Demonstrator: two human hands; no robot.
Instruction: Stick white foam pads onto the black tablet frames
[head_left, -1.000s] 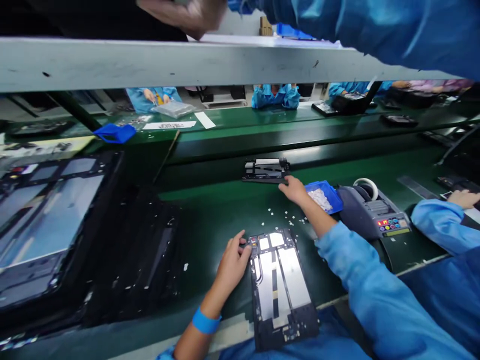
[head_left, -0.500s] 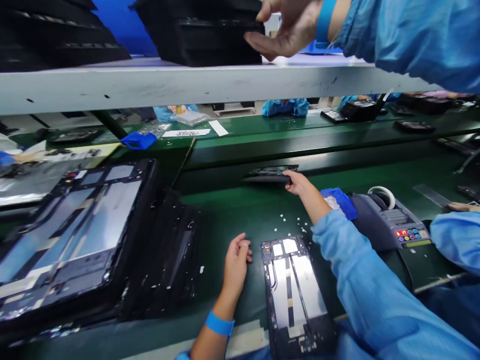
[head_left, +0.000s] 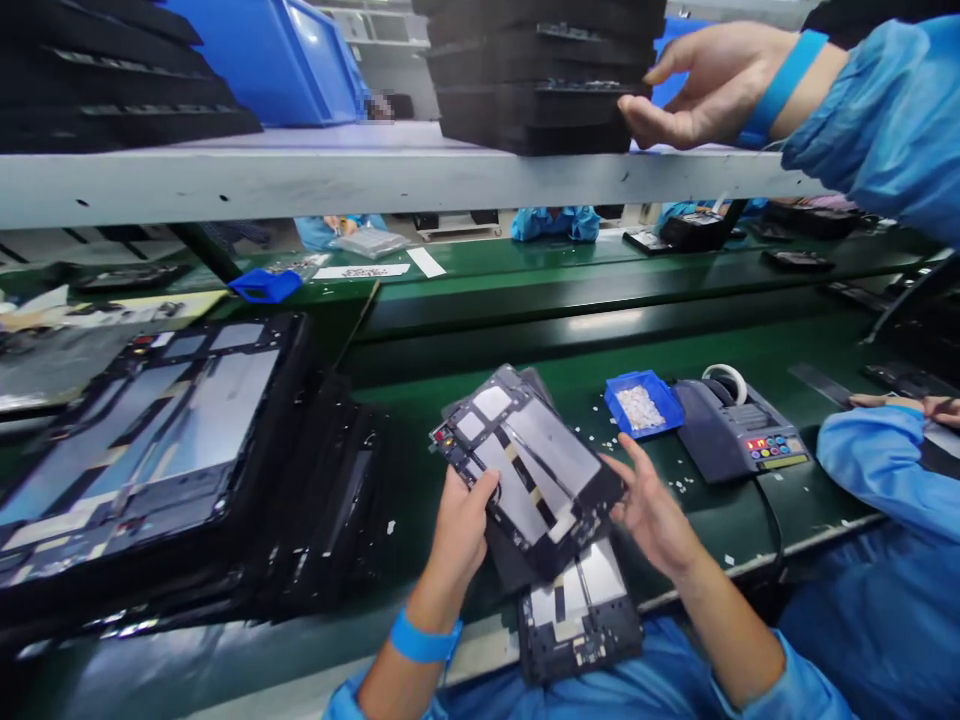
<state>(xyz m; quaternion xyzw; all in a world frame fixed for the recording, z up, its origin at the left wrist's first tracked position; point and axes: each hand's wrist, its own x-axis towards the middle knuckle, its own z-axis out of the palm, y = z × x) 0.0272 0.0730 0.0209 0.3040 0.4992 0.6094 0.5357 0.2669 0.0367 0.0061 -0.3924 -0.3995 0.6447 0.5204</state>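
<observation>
Black frame: we hold a tablet back panel (head_left: 529, 465), black-edged with silvery plates inside, tilted up off the bench between both hands.
Left hand: our left hand (head_left: 461, 525) is clamped on the panel's near left edge, thumb over the top, fingers underneath.
Right hand: our right hand (head_left: 649, 510) is spread open, fingers apart, its fingertips at the panel's right corner; we cannot tell whether it bears any weight.
Step in hand: we judge this to be the handling stage, the panel lifted and turned over a second panel (head_left: 577, 610) that lies flat at the bench edge, just beneath it.
Next move: it likely calls for a steady second grip from the right hand and a clear patch of green mat (head_left: 450, 420) to set the piece on.
Around us: a blue parts tray (head_left: 643, 403) with small white pieces sits just beside a tape dispenser (head_left: 739, 430); white scraps dot the mat between them and us.
In the way: stacked black trays (head_left: 180, 470) crowd the left, and the lower panel occupies the spot below.
Others: a co-worker's hand (head_left: 712, 85) reaches for a black stack on the shelf (head_left: 300, 180) overhead; another blue sleeve (head_left: 877, 460) rests at the right.
</observation>
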